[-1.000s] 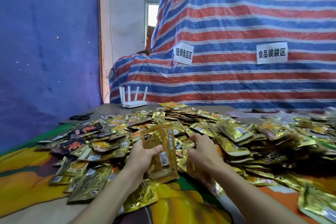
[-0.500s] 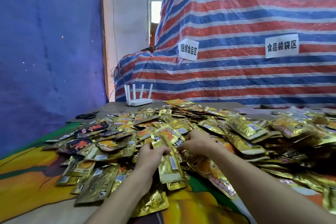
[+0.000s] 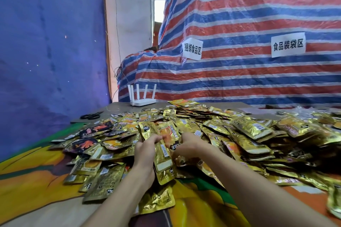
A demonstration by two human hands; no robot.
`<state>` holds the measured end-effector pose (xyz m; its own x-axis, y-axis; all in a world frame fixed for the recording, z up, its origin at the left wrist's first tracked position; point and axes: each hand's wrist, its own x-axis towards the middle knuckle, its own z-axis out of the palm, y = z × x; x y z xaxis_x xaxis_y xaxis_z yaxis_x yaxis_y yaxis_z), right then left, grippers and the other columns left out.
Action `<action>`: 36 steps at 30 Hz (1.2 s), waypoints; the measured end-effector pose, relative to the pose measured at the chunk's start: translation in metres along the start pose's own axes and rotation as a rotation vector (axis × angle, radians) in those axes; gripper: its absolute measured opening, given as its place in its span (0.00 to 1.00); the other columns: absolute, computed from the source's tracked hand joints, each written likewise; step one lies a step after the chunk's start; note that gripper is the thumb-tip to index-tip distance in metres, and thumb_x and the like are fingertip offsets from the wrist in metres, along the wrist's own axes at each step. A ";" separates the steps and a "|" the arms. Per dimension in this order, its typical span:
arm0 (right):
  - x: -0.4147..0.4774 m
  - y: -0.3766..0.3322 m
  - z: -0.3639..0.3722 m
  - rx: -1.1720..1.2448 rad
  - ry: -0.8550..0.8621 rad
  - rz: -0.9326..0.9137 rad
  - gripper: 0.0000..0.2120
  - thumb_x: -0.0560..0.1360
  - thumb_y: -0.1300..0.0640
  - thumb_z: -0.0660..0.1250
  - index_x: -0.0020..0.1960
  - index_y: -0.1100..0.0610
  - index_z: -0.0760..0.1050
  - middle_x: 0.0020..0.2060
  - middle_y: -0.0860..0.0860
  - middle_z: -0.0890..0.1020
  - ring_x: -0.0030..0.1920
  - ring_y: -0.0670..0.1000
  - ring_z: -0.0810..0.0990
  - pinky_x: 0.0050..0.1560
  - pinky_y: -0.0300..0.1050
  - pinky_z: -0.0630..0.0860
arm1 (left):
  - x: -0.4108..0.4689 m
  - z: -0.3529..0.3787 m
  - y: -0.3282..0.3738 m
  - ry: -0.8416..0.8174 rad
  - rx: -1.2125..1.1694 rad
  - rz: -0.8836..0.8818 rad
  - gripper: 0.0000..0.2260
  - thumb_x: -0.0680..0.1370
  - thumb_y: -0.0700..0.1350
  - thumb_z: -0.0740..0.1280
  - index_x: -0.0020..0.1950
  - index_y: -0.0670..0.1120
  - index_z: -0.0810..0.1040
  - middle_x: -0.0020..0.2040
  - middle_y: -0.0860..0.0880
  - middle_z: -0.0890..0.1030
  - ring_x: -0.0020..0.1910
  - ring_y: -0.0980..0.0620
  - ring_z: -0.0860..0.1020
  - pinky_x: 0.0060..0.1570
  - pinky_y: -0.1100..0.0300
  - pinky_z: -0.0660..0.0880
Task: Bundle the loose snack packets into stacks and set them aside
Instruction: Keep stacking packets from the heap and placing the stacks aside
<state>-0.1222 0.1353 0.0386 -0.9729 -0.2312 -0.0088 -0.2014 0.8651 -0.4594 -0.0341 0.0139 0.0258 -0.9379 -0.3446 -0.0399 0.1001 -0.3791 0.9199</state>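
Because the snack packets (image 3: 239,134) are thin foil pouches, I judge them light, limp at the sealed edges and slick against one another. A pile of them will want to slide apart unless it is squeezed across its flat faces. The best hold looks to be on the long edges near the middle, thumb on one face and fingers on the other, with the ends tapped level before anything is tied round them. A grip at one end alone would likely let the rest fan out. The packets lie in a broad loose heap covering most of the tabletop (image 3: 25,186), thickest to the right and reaching back towards a white router (image 3: 142,100) and a pair of scissors (image 3: 91,115).

Both forearms reach in from the near edge and meet at the front of the heap. The left hand (image 3: 146,146) is turned palm inward, its fingers curled round the left side of a small stack (image 3: 163,156) of gold packets held on end and tilted a little. The right hand (image 3: 186,144) sits just beside it, knuckles up, fingers bent in against the stack's right side and seemingly pinching it. How many packets the stack holds cannot be told.
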 end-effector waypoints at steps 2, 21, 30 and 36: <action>0.001 -0.001 0.000 0.066 0.055 0.017 0.09 0.73 0.58 0.71 0.48 0.59 0.72 0.43 0.53 0.78 0.42 0.52 0.78 0.40 0.47 0.77 | 0.000 -0.001 0.000 0.000 -0.001 0.000 0.09 0.78 0.38 0.65 0.50 0.38 0.85 0.40 0.40 0.84 0.32 0.47 0.81 0.28 0.57 0.79; 0.019 -0.026 0.023 0.478 0.307 0.243 0.13 0.76 0.58 0.74 0.42 0.59 0.70 0.47 0.54 0.80 0.44 0.52 0.80 0.37 0.43 0.77 | 0.001 -0.001 -0.005 0.116 -0.026 -0.041 0.37 0.61 0.45 0.72 0.70 0.39 0.71 0.61 0.37 0.79 0.60 0.34 0.78 0.61 0.35 0.75; 0.009 -0.024 0.013 0.873 0.351 0.267 0.12 0.66 0.65 0.79 0.44 0.66 0.78 0.42 0.60 0.85 0.39 0.56 0.85 0.40 0.50 0.84 | 0.000 -0.004 -0.004 0.124 -0.056 -0.088 0.25 0.70 0.40 0.71 0.66 0.38 0.74 0.52 0.35 0.83 0.47 0.38 0.83 0.46 0.44 0.82; -0.023 -0.013 -0.013 0.993 0.463 0.093 0.09 0.61 0.66 0.77 0.34 0.62 0.77 0.30 0.56 0.80 0.31 0.53 0.77 0.35 0.50 0.76 | 0.005 -0.001 -0.003 0.159 -0.003 -0.066 0.20 0.73 0.41 0.71 0.63 0.39 0.73 0.54 0.38 0.80 0.50 0.40 0.80 0.53 0.42 0.80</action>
<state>-0.0987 0.1350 0.0567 -0.9698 0.1857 0.1585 -0.1460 0.0792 -0.9861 -0.0388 0.0124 0.0220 -0.8783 -0.4499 -0.1617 0.0410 -0.4078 0.9122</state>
